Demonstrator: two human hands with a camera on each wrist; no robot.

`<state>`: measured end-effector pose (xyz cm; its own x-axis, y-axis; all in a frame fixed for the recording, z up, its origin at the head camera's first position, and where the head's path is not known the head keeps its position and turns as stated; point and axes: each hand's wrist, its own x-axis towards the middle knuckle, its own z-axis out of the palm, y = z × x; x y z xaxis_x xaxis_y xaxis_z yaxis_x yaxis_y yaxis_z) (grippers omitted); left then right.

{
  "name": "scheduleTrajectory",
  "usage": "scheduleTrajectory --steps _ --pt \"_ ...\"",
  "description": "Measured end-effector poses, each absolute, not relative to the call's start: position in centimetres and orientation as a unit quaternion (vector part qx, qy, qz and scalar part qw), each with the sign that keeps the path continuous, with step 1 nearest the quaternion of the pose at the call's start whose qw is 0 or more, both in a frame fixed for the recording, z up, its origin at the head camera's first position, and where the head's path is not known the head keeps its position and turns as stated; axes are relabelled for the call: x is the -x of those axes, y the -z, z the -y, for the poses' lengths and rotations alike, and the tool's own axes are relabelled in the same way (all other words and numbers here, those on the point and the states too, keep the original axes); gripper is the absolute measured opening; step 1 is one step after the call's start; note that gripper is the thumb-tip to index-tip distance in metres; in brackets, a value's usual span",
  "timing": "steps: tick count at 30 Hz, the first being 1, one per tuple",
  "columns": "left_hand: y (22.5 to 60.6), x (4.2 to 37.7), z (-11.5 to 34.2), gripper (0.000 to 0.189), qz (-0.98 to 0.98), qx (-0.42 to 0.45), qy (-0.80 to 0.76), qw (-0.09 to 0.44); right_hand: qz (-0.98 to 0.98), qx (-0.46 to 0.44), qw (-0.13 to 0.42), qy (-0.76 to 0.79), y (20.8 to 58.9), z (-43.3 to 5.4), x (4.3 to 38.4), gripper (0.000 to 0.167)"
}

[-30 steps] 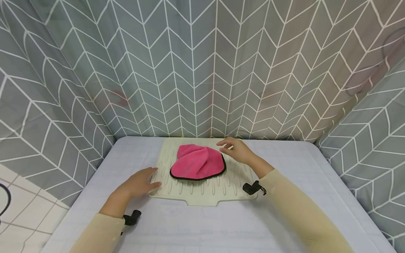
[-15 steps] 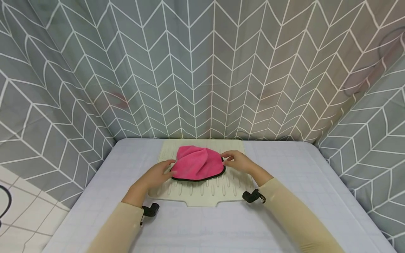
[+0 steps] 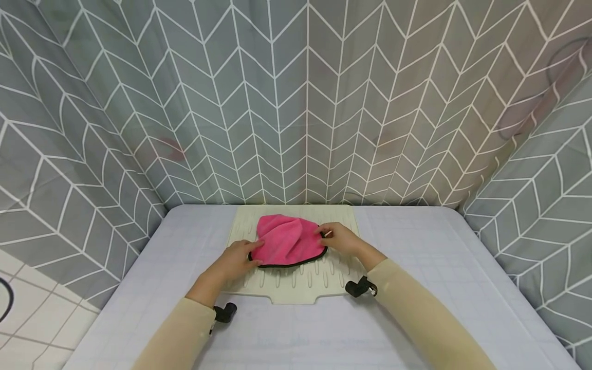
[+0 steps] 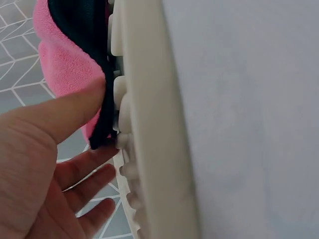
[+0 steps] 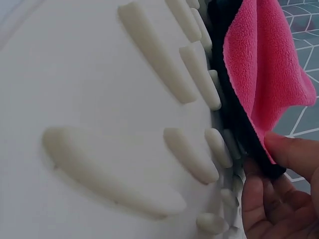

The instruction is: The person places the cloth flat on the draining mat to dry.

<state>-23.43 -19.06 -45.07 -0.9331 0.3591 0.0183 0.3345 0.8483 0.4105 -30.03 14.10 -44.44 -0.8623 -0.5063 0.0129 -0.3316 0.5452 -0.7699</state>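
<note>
A crumpled pink fleecy cloth with black edging lies on a cream ridged board. At its left end my left hand pinches the edge; in the left wrist view the thumb presses the pink side and the index finger sits under the black trim, the other fingers spread below. My right hand pinches the cloth's right corner between thumb and fingers, as the right wrist view shows. A dark underside of the cloth shows in the left wrist view.
The board rests near the far edge of a table with a pale cover. A grey curtain with white chevron lines hangs behind and at both sides. White floor tiles show at lower left. Small black cameras sit on both wrists.
My left hand has moved right and forward from the board's left side onto the cloth's left edge. The right hand has come down slightly and taken hold of the right corner.
</note>
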Motion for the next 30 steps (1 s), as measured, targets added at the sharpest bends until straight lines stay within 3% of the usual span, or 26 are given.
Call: scheduleTrajectory --steps 6,13,20,30 --pt "45.2 24.0 18.8 0.042 -0.949 -0.148 -0.28 0.002 -0.876 0.223 0.103 0.415 44.0 -13.9 29.8 0.037" --pt "44.6 24.3 19.4 0.033 -0.872 -0.1 -0.478 0.033 -0.862 0.205 0.076 0.458 42.6 -14.9 29.5 0.045" --pt "43.6 24.5 19.8 0.045 -0.822 -0.103 -0.558 0.047 -0.855 0.192 0.031 0.481 41.5 -16.4 29.6 0.052" --pt "42.0 24.7 20.2 0.069 -0.845 -0.118 -0.519 -0.042 -0.828 0.16 -0.033 0.536 40.0 -18.1 29.5 0.06"
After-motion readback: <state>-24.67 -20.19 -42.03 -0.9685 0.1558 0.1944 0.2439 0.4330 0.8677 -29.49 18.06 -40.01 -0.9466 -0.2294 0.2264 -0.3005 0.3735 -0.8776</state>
